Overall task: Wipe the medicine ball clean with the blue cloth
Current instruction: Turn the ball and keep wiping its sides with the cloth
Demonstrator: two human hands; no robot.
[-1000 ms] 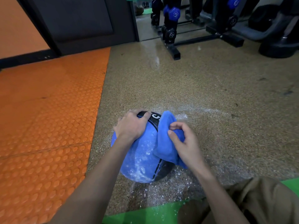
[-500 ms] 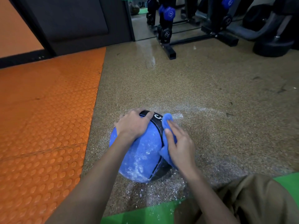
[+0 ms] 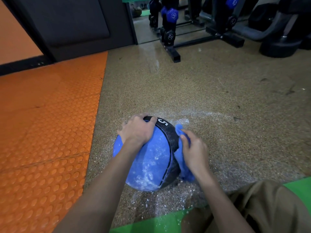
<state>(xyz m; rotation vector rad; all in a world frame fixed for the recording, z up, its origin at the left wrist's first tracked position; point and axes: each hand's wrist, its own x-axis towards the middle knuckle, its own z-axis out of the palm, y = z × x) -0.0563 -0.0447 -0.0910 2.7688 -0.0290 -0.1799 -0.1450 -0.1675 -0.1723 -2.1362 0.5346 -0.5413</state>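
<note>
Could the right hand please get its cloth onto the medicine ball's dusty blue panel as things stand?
Probably yes: the right hand holds the blue cloth beside it, and the medicine ball's blue panel lies bare below the left hand.

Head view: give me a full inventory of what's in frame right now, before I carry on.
speckled floor: 1, tan, middle and right
medicine ball: 1, blue with black band and white 5, on the floor, centre
blue cloth: 1, blue, against the ball's right side
white powder: scattered, white, on the ball and the floor around it
studded mat: 1, orange, left
green mat: 1, green, near edge
dumbbell rack: 1, black, far centre
dumbbells: count unclear, blue and black, on the rack
trouser leg: 1, khaki, lower right
left hand: 1, grips the ball's top
right hand: 1, holds the cloth to the ball
</note>
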